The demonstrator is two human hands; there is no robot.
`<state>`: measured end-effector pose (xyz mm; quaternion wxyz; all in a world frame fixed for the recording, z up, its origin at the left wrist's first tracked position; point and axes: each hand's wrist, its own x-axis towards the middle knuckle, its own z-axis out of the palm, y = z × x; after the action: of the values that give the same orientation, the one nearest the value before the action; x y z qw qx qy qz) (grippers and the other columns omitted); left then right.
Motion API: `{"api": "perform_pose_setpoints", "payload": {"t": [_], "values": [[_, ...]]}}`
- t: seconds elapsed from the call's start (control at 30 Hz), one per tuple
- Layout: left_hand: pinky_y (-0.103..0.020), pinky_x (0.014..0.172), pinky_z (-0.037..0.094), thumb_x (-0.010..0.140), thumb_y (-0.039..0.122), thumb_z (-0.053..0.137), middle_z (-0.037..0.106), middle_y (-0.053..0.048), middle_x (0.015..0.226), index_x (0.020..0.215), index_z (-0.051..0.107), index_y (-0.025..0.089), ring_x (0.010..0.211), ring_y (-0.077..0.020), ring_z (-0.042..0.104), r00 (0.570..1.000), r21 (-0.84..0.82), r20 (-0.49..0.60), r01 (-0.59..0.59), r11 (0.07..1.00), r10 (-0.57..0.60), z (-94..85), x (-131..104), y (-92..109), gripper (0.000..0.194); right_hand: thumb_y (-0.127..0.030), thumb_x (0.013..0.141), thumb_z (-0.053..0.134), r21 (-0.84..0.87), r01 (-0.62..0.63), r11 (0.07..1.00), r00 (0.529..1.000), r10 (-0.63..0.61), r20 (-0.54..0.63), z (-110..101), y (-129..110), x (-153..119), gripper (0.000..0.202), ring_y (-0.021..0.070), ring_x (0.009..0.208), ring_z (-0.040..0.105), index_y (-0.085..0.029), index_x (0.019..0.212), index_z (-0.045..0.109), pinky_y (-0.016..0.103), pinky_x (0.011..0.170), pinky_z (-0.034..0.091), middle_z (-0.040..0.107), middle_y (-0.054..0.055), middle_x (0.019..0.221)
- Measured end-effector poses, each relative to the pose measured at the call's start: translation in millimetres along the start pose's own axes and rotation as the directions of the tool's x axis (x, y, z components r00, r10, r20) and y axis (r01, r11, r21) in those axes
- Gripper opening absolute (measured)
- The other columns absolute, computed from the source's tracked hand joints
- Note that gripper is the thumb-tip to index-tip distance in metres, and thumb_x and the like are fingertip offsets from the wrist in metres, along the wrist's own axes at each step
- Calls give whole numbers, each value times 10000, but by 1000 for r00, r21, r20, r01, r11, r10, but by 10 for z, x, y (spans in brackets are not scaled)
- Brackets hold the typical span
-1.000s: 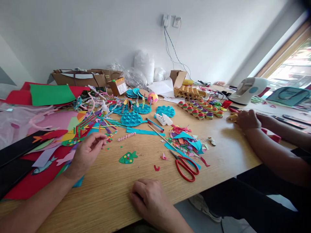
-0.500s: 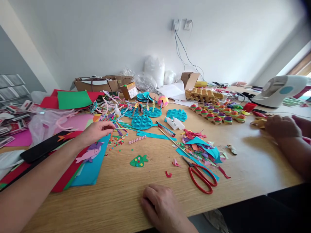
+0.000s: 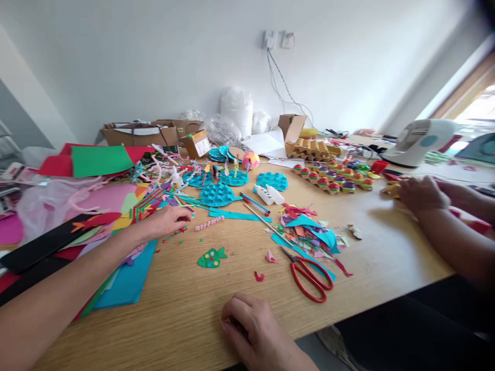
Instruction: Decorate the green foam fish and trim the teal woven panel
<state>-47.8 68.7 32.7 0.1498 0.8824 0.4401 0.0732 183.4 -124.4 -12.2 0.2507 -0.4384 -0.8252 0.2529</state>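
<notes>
"What's in your head view?"

"My left hand point(image 3: 178, 219) is just beside some tiny coloured paper bits point(image 3: 176, 239). Its fingers are curled in, with a little gap by the thumb. I can't tell if it's holding a bit."

"And your other hand?"

"My right hand point(image 3: 251, 324) rests near the front edge of the bench point(image 3: 181, 309). The fingers are loosely curled. I see nothing in them, but the underneath is hidden."

"Where's the fish?"

"The spotty green fish cutout point(image 3: 212, 258) lies flat on the bench, between my hands. Neither one touches it."

"What could go wrong?"

"The bits are so small that a quick pinch might grab two, or drop one. The pink twist point(image 3: 209, 222) is close to my left fingers, so a bump could roll it. My left arm goes over the coloured sheets, and if it dragged low, it might pull the blue sheet point(image 3: 126, 288) crooked. And if my right hand swung sideways without looking, it could knock the red-handled scissors point(image 3: 297, 260)."
</notes>
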Motion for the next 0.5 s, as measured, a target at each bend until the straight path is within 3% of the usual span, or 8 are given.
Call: {"api": "perform_pose_setpoints", "payload": {"t": [0.1,0.2,0.27,0.37,0.5], "values": [[-244,682,393,753,284,453,649,-27,811,777,644,186,780,-177,574,996,13,42,-85,996,84,50,84,167,216,-121,785,422,-64,-161,985,984,156,-88,-295,98,-119,133,121,690,543,-185,759,535,198,590,387,579,29,785],[-236,679,387,790,295,413,651,-29,844,828,639,186,794,-170,571,987,44,90,-140,989,136,51,149,321,254,-180,811,427,-263,-423,867,902,376,-213,-611,293,-287,126,162,736,551,-190,784,550,256,629,398,575,52,852],[-231,676,385,794,292,403,652,-31,865,839,634,181,802,-169,570,983,51,101,-156,986,150,28,187,402,260,-231,841,406,-367,-512,776,858,445,-257,-762,431,-388,162,194,812,552,-193,829,563,286,668,400,570,74,927],[-232,667,385,794,315,400,652,-39,872,851,636,172,797,-175,567,984,40,105,-149,988,144,-19,236,482,282,-239,850,394,-478,-553,683,831,496,-252,-872,590,-472,187,212,849,549,-195,880,573,297,681,388,568,84,949],[-230,654,383,797,342,402,650,-45,857,857,638,155,779,-176,563,984,20,114,-141,990,138,-58,271,518,307,-104,786,411,-575,-533,621,822,542,-176,-906,686,-463,196,205,821,548,-181,892,557,273,639,357,568,89,913]]}}
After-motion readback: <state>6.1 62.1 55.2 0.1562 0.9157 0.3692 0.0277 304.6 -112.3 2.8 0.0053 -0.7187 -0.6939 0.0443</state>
